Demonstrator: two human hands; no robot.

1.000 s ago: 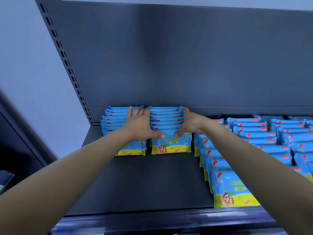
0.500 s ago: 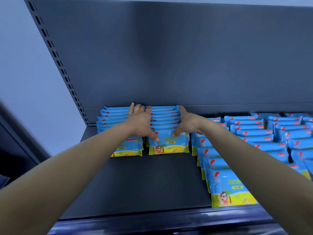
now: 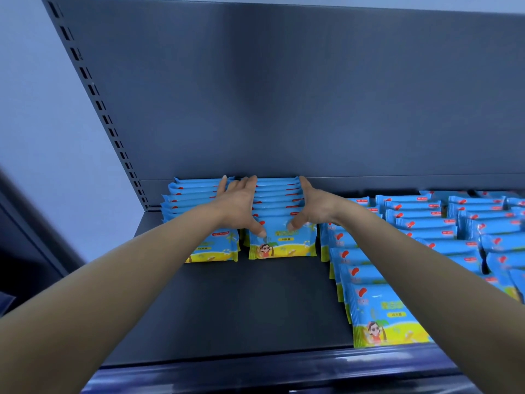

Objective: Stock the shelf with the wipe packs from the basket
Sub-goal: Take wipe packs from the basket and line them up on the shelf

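Note:
Blue and yellow wipe packs stand in rows on a dark grey shelf (image 3: 244,305). The middle row of packs (image 3: 281,243) sits at the back, pressed between my two hands. My left hand (image 3: 238,206) lies flat against the row's left side, thumb on the front pack. On the row's right side my right hand (image 3: 312,206) presses in, thumb also on the front pack. A second row of packs (image 3: 193,194) stands just left of my left hand. The basket is out of view.
Several longer rows of the same packs (image 3: 426,223) fill the shelf's right half, reaching the front lip at one pack (image 3: 383,317). The slotted upright (image 3: 93,92) and the back panel (image 3: 284,95) bound the shelf. A bare strip lies in front of the two left rows.
Both hands stay clamped on the middle row. The view has shifted slightly; the hands and packs hold their places on the shelf.

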